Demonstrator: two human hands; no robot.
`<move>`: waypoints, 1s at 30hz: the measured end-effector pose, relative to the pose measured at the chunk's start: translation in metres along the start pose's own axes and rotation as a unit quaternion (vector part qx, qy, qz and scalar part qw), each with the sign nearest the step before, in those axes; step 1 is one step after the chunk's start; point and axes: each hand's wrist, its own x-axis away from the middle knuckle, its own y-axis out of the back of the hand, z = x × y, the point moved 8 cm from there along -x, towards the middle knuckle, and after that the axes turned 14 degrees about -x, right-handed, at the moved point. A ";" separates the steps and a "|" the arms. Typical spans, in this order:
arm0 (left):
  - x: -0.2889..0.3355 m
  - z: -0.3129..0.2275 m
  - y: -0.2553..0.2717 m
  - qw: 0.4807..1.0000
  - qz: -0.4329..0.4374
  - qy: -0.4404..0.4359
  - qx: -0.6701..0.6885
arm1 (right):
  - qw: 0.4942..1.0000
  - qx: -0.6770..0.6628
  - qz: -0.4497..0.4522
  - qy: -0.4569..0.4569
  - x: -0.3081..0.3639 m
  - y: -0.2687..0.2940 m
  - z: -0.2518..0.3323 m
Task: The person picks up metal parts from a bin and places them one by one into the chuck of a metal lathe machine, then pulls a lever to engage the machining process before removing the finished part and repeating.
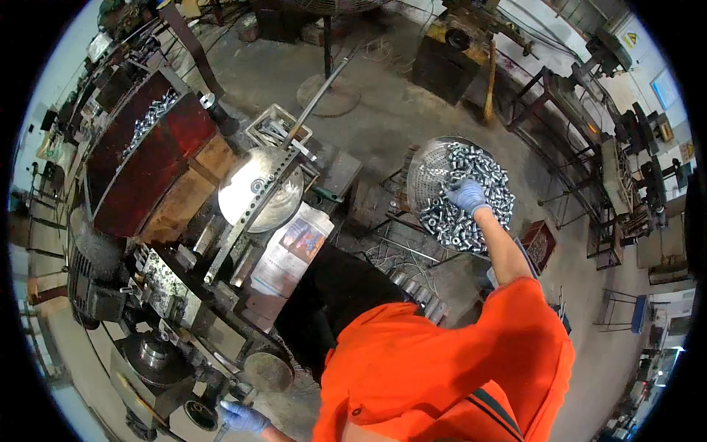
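Observation:
My right hand (468,197), in a pale blue glove, reaches into a heap of short shiny metal sleeves (496,179). Its fingers are bent down among them, and what lies between the fingertips is hidden. The heap fills much of a round perforated metal tray (427,166), whose left side shows bare. Far off at the lower left, my left hand (244,418), gloved alike, is curled at the machine's controls. A small dark handwheel (200,415) is just left of it. What the left fingers close on is too small to make out.
The lathe-like machine (173,287) stretches along my left, with a round shiny disc (259,188) and a slotted bar. Newspaper (291,254) lies beside it. A red curved hopper (158,158) holds more parts. A red box (539,243) stands right of the tray; a broom (490,88) is beyond.

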 end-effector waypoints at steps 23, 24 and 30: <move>-0.001 -0.075 0.055 0.996 0.074 0.031 -0.050 | 0.994 -0.001 0.075 -0.084 -0.097 -0.022 0.012; -0.001 -0.079 0.057 0.996 0.078 0.018 -0.047 | 0.993 0.007 0.086 -0.084 -0.101 -0.032 0.004; -0.002 -0.059 0.047 0.993 0.074 0.004 -0.090 | 0.991 0.031 0.080 -0.099 -0.117 -0.070 -0.020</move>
